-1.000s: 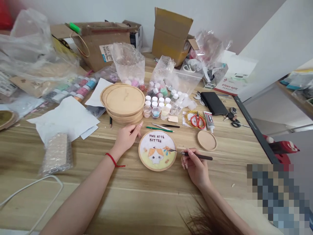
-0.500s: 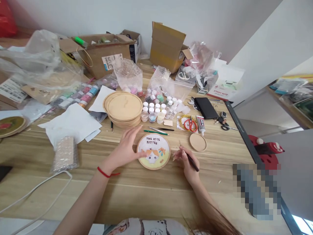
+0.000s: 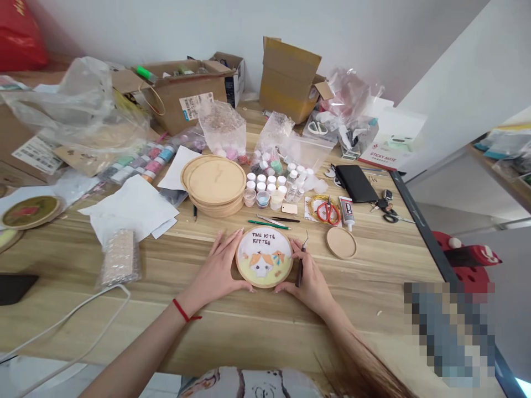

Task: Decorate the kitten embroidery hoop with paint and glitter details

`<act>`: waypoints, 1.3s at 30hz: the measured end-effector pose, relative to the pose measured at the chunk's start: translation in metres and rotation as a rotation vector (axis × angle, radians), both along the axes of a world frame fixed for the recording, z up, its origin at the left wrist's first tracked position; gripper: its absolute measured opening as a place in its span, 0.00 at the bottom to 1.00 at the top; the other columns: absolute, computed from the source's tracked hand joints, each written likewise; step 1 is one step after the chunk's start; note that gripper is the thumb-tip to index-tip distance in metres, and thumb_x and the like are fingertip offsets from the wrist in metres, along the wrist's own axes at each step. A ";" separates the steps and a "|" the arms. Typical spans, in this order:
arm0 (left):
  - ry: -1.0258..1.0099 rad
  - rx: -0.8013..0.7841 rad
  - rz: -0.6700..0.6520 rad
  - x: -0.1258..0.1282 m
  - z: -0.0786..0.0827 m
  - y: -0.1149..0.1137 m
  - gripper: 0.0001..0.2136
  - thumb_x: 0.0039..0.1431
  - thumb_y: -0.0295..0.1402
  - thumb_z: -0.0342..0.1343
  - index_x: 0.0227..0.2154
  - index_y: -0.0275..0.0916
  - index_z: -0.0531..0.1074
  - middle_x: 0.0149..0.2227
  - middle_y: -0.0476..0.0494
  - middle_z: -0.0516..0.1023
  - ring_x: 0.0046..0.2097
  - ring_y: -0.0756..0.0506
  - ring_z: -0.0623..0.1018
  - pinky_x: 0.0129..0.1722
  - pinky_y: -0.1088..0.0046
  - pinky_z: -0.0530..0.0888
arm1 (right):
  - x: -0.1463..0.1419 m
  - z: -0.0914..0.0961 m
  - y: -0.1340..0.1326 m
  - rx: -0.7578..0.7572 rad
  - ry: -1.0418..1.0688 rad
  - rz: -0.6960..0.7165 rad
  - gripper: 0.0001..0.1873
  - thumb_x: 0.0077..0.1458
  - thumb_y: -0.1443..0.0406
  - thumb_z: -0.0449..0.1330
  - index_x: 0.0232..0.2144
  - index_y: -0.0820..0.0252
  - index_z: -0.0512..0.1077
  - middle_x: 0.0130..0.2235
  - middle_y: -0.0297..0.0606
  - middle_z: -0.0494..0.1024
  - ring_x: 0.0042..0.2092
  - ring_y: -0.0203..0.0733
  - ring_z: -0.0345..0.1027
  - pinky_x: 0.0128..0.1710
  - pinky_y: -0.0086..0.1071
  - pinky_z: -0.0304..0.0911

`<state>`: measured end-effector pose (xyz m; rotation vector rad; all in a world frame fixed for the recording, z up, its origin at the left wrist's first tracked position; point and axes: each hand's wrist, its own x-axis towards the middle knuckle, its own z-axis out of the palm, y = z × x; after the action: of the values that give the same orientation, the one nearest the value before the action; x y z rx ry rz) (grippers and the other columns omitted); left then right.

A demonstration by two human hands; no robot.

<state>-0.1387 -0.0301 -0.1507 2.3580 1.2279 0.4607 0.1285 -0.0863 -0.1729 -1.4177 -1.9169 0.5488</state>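
Observation:
A round wooden-rimmed plaque point(image 3: 264, 249) lies on the table in front of me, with a white-and-orange kitten on a yellow ground and dark lettering reading "THE KITE KITTEN". My left hand point(image 3: 218, 266) curves round its left edge, thumb at the lower rim and fingers at the upper left. On the other side, my right hand point(image 3: 313, 283) touches the right rim with thumb and forefinger. That hand also holds a slim dark-handled pick point(image 3: 299, 272), whose bent metal tip points up and away from the plaque. A green pencil point(image 3: 269, 225), tweezers point(image 3: 271, 221) and a black stick-like tool lie just beyond.
Stacked wooden discs point(image 3: 215, 182) and several white-capped jars point(image 3: 265, 185) stand behind the plaque. To the right are an empty round tray point(image 3: 341, 243), red-handled pliers point(image 3: 328, 211), a glue tube point(image 3: 347, 212) and a black wallet point(image 3: 355, 183). Bubble-wrapped goods point(image 3: 120, 257) and a white cable point(image 3: 103, 320) lie left.
My left hand has come down from over the plaque to its left edge. My right hand has moved in to the right rim, and the pick has swung more upright.

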 end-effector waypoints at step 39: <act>-0.035 -0.003 0.026 0.003 0.002 0.000 0.61 0.34 0.53 0.71 0.68 0.45 0.40 0.68 0.34 0.55 0.69 0.32 0.53 0.67 0.46 0.55 | -0.002 0.000 0.000 0.008 0.038 -0.043 0.36 0.36 0.54 0.75 0.44 0.53 0.61 0.62 0.56 0.66 0.66 0.60 0.55 0.62 0.60 0.55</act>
<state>-0.1361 -0.0304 -0.1482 2.3241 1.2442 0.5061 0.1263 -0.0867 -0.1733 -1.4308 -1.8522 0.5434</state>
